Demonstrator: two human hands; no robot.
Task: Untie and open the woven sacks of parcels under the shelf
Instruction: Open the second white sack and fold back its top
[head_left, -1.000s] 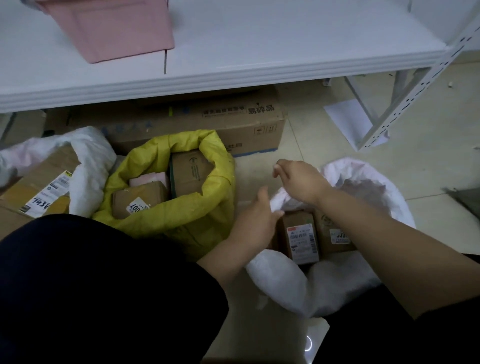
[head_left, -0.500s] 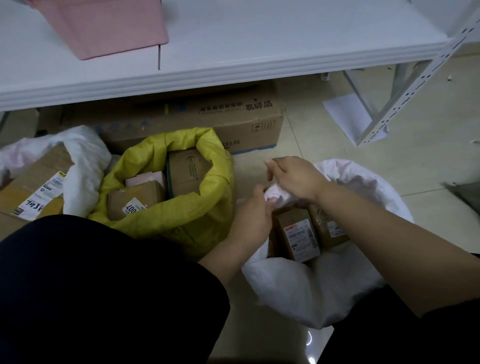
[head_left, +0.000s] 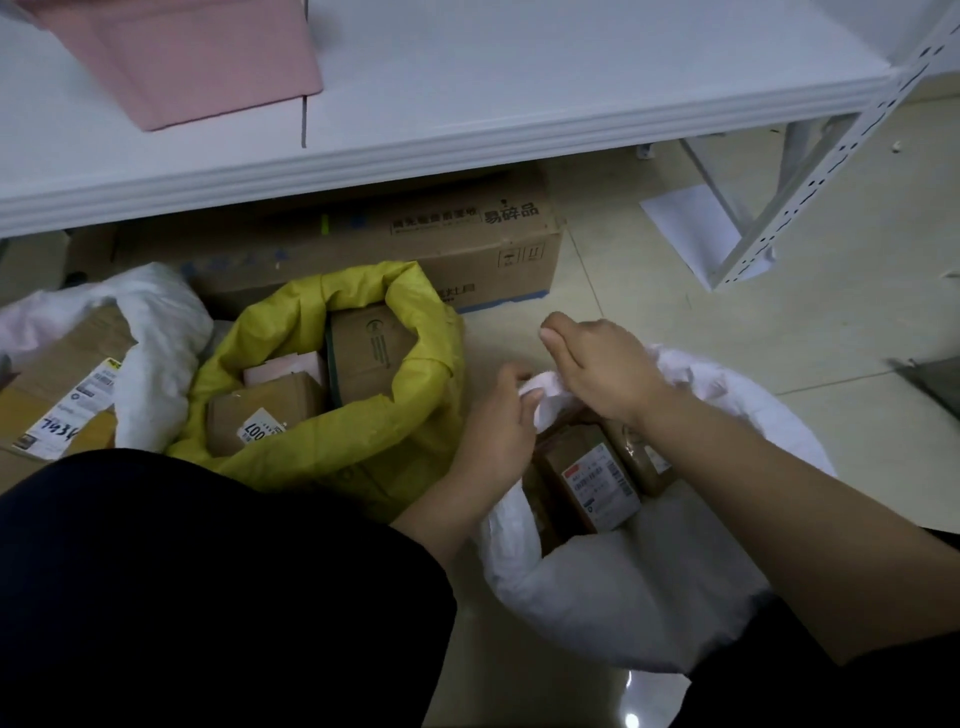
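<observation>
A white shelf spans the top of the frame, with a pink bin standing on it at the upper left. Beneath its front edge, at centre, a long cardboard box lies on the tiled floor. In the lower right sits a white woven sack, its mouth open and its rim rolled down, with labelled parcels showing inside. Left of centre a yellow woven sack stands open around several brown boxes. At the far left another white sack lies open over a large labelled carton. The right hand is closed, fingers pinched on the bunched far rim of the lower-right sack. The left hand is just beside it, curled around the same rim at the near-left side of the mouth.
</observation>
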